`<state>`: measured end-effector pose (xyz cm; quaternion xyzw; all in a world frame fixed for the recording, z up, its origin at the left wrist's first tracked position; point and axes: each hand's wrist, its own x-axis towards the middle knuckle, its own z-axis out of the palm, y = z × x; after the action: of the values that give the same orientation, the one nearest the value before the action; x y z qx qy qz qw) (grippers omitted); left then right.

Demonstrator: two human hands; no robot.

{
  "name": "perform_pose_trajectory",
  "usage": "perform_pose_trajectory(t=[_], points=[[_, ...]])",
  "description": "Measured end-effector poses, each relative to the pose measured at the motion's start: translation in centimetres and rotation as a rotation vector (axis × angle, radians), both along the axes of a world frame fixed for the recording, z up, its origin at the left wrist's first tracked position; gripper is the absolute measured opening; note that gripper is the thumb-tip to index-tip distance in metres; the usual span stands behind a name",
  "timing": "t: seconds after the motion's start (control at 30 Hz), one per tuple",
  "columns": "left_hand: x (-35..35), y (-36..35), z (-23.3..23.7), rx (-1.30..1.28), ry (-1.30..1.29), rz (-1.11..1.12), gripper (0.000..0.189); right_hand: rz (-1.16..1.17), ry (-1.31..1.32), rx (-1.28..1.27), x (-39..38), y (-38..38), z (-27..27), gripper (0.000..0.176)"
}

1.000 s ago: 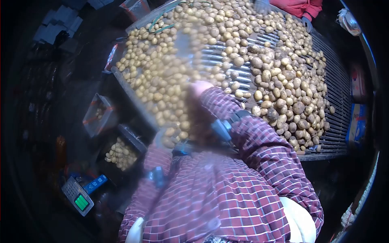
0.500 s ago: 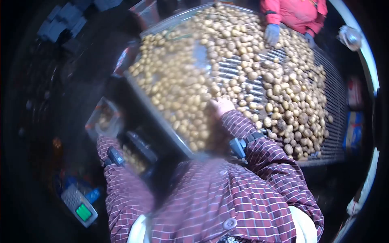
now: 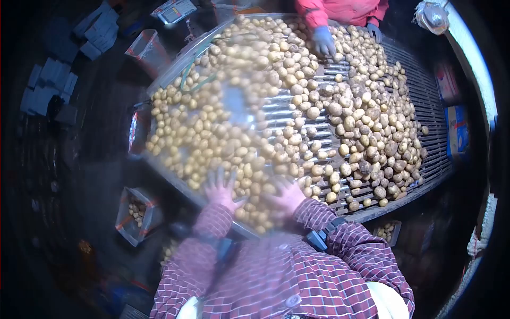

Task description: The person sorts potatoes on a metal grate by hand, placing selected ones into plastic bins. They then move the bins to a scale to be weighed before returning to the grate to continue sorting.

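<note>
A heap of potatoes (image 3: 372, 114) covers a slatted metal sorting table (image 3: 433, 138). My left hand (image 3: 220, 190) rests on the potatoes near the table's front left edge, fingers spread. To its right, my right hand (image 3: 286, 199) lies at the near side of the heap, its fingers apart and somewhat blurred. Neither hand shows a potato gripped in it. Some potatoes around both hands look hazy. A bare patch of rollers (image 3: 319, 127) shows between the two main groups of potatoes.
Across the table, a person's gloved hand (image 3: 324, 42) touches the potatoes. A clear crate (image 3: 139, 217) with some potatoes stands at lower left. Another clear bin (image 3: 150, 53) and a scale (image 3: 173, 10) are at upper left. A white post (image 3: 473, 80) stands at right.
My left hand has left the clear crate and moved up onto the potatoes. My right hand has shifted towards me. The view has turned, and the co-worker's gloved hand remains at the potatoes.
</note>
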<state>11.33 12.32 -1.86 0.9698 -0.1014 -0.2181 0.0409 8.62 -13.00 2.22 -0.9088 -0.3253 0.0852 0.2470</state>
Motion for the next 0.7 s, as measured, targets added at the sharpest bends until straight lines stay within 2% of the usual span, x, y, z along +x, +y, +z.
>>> perform_pose_trajectory(t=[0.1, 0.17, 0.2, 0.23, 0.33, 0.37, 0.43, 0.5, 0.57, 0.63, 0.7], points=[[3.7, -0.3, -0.1, 0.114, 0.035, -0.117, 0.098, -0.08, -0.225, 0.057, 5.3, 2.3, -4.1, 0.054], [6.6, -0.9, 0.6, 0.128, 0.042, -0.135, 0.098, -0.099, -0.328, -0.065, 10.6, 3.2, -1.8, 0.049], [8.4, -0.8, -0.3, -0.012, 0.012, -0.07, 0.099, -0.14, -0.263, -0.137, 13.3, 3.4, -1.6, 0.05], [10.3, -0.8, -0.9, -0.048, 0.042, -0.045, 0.101, -0.18, -0.197, -0.21, 15.8, 3.5, -1.6, 0.051], [16.6, -1.8, -2.3, -0.198, 0.054, -0.012, 0.107, -0.129, -0.148, -0.192, 21.4, 2.5, -4.8, 0.059], [17.8, -2.7, -2.2, -0.055, -0.045, -0.062, 0.108, -0.158, -0.127, -0.238, 22.5, 2.6, -4.6, 0.061], [20.2, -1.8, -5.0, -0.117, -0.147, -0.063, 0.103, -0.313, 0.04, -0.329, 25.0, 2.1, -4.2, 0.065], [22.0, -1.3, -6.7, -0.161, -0.239, 0.05, 0.098, -0.44, -0.094, -0.329, 25.4, -1.1, -5.6, 0.066], [22.9, -0.8, -8.5, -0.208, -0.327, 0.05, 0.095, -0.557, -0.026, -0.429, 25.0, -4.6, -7.1, 0.065], [22.6, -1.5, -6.9, -0.18, -0.259, 0.092, 0.096, -0.586, -0.024, -0.562, 22.0, -8.5, -5.3, 0.063], [21.8, -2.0, -5.1, -0.151, -0.178, 0.114, 0.092, -0.614, -0.166, -0.498, 17.4, -11.9, -5.6, 0.058]])
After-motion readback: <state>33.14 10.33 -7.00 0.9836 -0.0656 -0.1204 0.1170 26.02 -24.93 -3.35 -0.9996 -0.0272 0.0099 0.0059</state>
